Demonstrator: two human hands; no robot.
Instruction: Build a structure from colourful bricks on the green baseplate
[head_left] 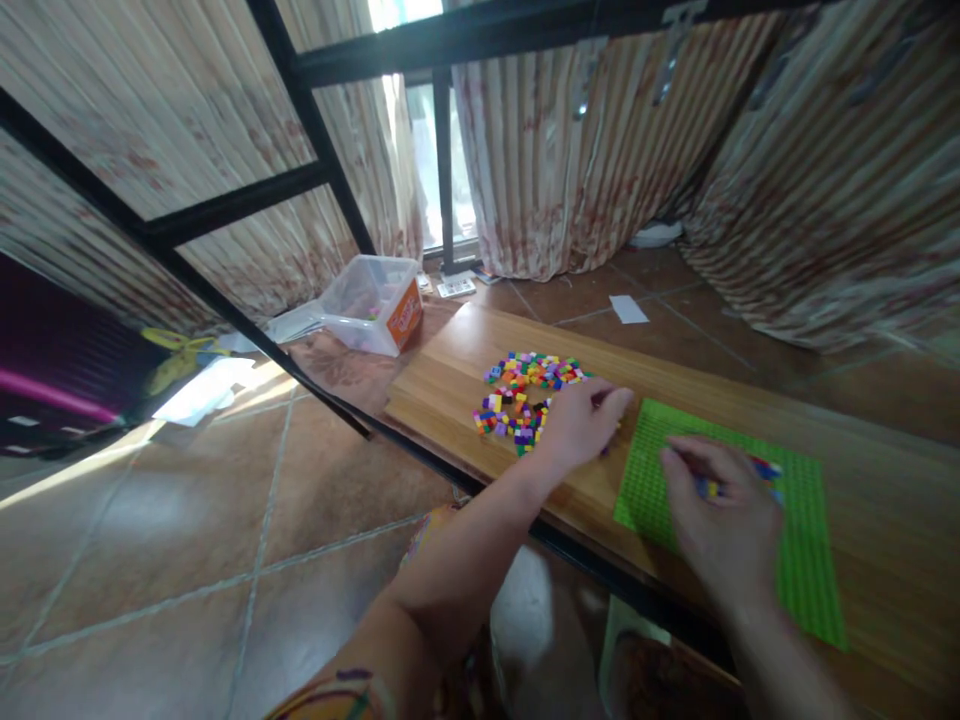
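Note:
Small building bricks of many colours [536, 370] lie in a loose pile on the wooden board. My left hand [583, 420] is at the right side of this pile, its fingers curled and closed; whatever they hold, if anything, is hidden. A green studded baseplate [806, 540] lies to the right of the pile. Over it is my right hand [724, 510], slightly blurred, with thumb and fingertips drawn together; I cannot make out anything between them. Beneath and behind the right hand, some red, blue, white and yellow bricks [769, 470] show on the baseplate, partly covered.
The long wooden board [442, 370] has a black metal rail [420, 450] along its near edge. A clear plastic box [367, 305] with an orange label stands beyond its left end. White paper [628, 309] lies on the tiled floor, and striped curtains [525, 170] hang behind.

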